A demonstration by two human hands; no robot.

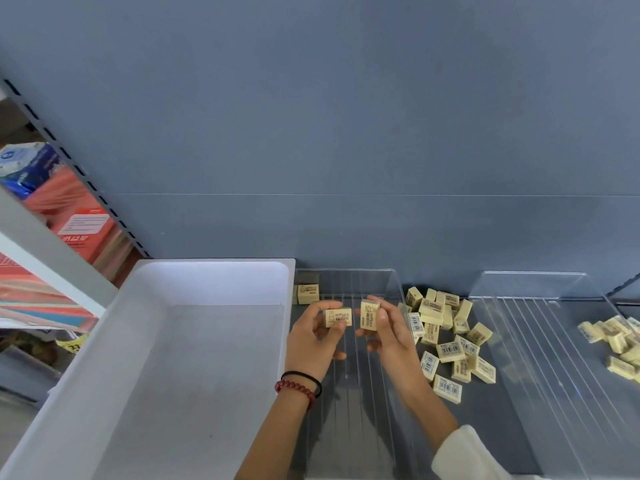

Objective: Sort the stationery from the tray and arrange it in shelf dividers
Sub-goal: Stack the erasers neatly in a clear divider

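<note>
left hand [313,336] and right hand [384,329] each pinch an eraser [337,317].

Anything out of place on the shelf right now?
Yes. The middle eraser heap lies jumbled, with pieces tilted every way, some barcode up and some on edge. A second loose pile sits at far right. Only the eraser at the back left stands square.

cream erasers [446,327] with black barcodes, white tray [104,375], red bead bracelet [294,389].
</note>
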